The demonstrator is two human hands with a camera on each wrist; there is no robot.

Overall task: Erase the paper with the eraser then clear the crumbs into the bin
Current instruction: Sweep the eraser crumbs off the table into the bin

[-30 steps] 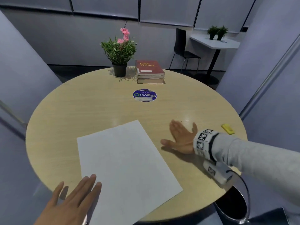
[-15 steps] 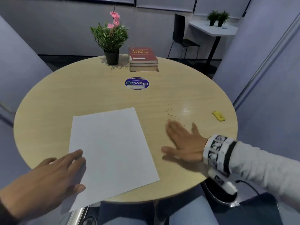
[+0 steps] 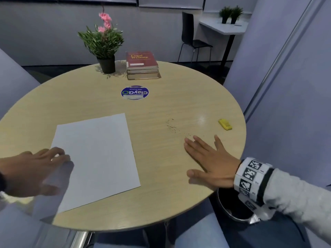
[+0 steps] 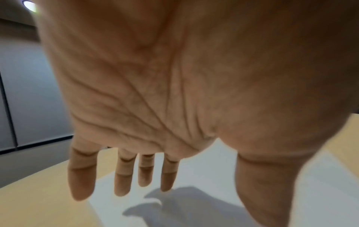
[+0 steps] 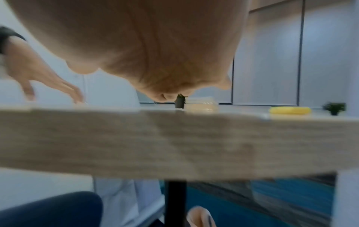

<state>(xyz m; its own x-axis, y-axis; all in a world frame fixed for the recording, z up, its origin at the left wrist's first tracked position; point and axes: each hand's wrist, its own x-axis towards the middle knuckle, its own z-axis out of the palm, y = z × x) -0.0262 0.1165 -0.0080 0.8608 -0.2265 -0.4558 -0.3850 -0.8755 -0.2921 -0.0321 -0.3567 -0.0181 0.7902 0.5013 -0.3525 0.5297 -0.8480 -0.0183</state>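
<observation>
A white sheet of paper (image 3: 96, 156) lies on the round wooden table (image 3: 161, 108), left of centre. My left hand (image 3: 35, 169) hovers over its left edge, fingers extended and holding nothing; the left wrist view shows the open palm (image 4: 155, 92) above the paper (image 4: 213, 176). My right hand (image 3: 209, 158) lies flat on the table near the right edge, fingers spread. Dark eraser crumbs (image 3: 172, 127) are scattered just beyond its fingertips. The yellow eraser (image 3: 225, 124) lies apart, near the right rim, also seen as the eraser (image 5: 290, 110) in the right wrist view. A dark bin (image 3: 231, 206) stands under the table edge below my right wrist.
A potted plant (image 3: 103, 45) with pink flowers and a stack of books (image 3: 142, 65) stand at the far side. A round blue sticker (image 3: 134, 92) is on the table's middle. Grey partition walls flank both sides; a chair (image 3: 191, 38) and side table stand behind.
My right hand has slid back toward the table's near right edge, uncovering the crumbs. My left hand has come forward over the paper's left edge. The camera has tilted.
</observation>
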